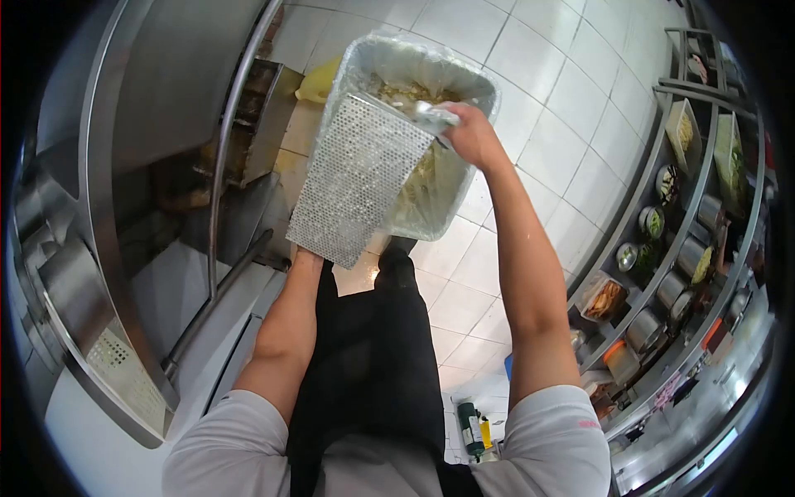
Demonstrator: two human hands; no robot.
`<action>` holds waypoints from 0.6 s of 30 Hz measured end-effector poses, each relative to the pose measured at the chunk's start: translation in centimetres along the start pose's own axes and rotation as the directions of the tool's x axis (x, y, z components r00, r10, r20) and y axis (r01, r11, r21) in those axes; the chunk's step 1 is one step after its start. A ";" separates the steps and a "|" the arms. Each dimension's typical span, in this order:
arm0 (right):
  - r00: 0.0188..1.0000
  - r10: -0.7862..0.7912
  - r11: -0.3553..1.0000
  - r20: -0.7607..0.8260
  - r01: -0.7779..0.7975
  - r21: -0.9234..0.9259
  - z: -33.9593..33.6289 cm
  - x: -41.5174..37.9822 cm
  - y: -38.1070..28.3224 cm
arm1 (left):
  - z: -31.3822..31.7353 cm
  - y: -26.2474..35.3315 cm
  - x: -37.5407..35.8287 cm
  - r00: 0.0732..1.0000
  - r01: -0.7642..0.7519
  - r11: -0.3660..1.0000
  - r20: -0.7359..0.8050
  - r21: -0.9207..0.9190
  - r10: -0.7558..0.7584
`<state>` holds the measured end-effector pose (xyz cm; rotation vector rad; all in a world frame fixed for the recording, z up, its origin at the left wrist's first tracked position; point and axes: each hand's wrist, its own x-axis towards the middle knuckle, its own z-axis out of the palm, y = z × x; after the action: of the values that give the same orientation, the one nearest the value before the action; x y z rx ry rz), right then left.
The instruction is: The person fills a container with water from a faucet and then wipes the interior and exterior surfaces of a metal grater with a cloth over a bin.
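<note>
A perforated metal tray (360,178) is tilted over a bin (489,87) lined with clear plastic, covering part of its opening. My left hand (307,255) is at the near left corner of this tray and holds it from beneath; its fingers are hidden behind the metal. At the tray's far right corner, my right hand (470,132) is closed on a crumpled white cloth (436,117). The cloth lies against or very close to the tray's edge. Brownish and pale food waste (422,170) shows inside the bin.
A yellow bag (320,83) lies left of the bin. Metal equipment with a bar (225,149) stands on my left. Along the right runs a counter with food containers (650,327). A dark green bottle (470,431) is behind me on the right, by the tiled floor (538,66).
</note>
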<state>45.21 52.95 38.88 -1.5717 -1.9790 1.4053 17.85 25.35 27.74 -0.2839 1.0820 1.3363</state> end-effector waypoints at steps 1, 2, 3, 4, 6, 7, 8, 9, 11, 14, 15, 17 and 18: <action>0.994 -0.004 1.000 -0.110 0.001 -0.026 0.3 -1.2 1.0 | 0.4 0.1 0.0 1.000 0.005 1.000 0.010 -0.014 -0.005; 0.976 0.059 0.994 -0.210 -0.038 0.107 1.2 -2.1 1.9 | 0.8 0.2 -0.1 1.000 0.007 1.000 0.019 -0.023 -0.007; 0.944 0.141 0.967 -0.298 -0.066 0.248 2.6 -3.3 2.9 | 1.2 0.4 -0.2 1.000 0.010 1.000 0.026 -0.028 -0.009; 0.899 0.241 0.917 -0.367 -0.087 0.388 3.7 -4.8 3.1 | 1.4 0.5 -0.5 1.000 0.014 0.999 0.028 -0.033 -0.013; 0.856 0.302 0.871 -0.420 -0.068 0.487 7.1 -5.4 2.8 | 2.2 0.8 -0.7 0.999 0.016 0.999 0.040 -0.049 -0.014; 0.832 0.330 0.846 -0.445 -0.053 0.530 9.1 -5.5 2.2 | 2.6 0.8 -1.0 0.999 0.015 0.998 0.048 -0.059 -0.012; 0.837 0.393 0.818 -0.381 -0.128 0.561 11.2 -6.0 1.3 | 2.9 0.9 -1.2 0.998 0.012 0.998 0.054 -0.065 -0.009; 0.836 0.448 0.785 -0.318 -0.198 0.587 13.1 -6.7 0.5 | 3.2 0.9 -1.4 0.998 0.011 0.997 0.062 -0.075 -0.006; 0.839 0.406 0.851 -0.362 -0.202 0.485 16.9 -10.0 -0.1 | 3.2 0.8 -1.6 0.998 0.016 0.996 0.067 -0.083 -0.010; 0.836 0.446 0.854 -0.321 -0.290 0.431 19.6 -14.1 -1.5 | 1.6 0.7 -1.4 0.997 0.035 0.995 0.067 -0.092 -0.029; 0.848 0.433 0.863 -0.308 -0.291 0.412 19.5 -14.4 -1.4 | 2.4 1.0 -1.5 1.000 0.017 0.997 0.012 -0.077 -0.016; 0.847 0.412 0.885 -0.337 -0.285 0.367 19.0 -13.7 -0.6 | 3.7 0.8 -2.0 0.995 -0.008 0.999 -0.096 -0.049 0.003; 0.834 0.405 0.896 -0.374 -0.281 0.345 18.1 -11.6 -0.2 | 3.5 0.8 -1.9 0.997 0.009 0.998 -0.072 -0.064 -0.013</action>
<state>37.11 33.69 33.97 -1.9644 -1.2223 1.2289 19.08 26.90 31.33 -0.3870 1.0981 1.3608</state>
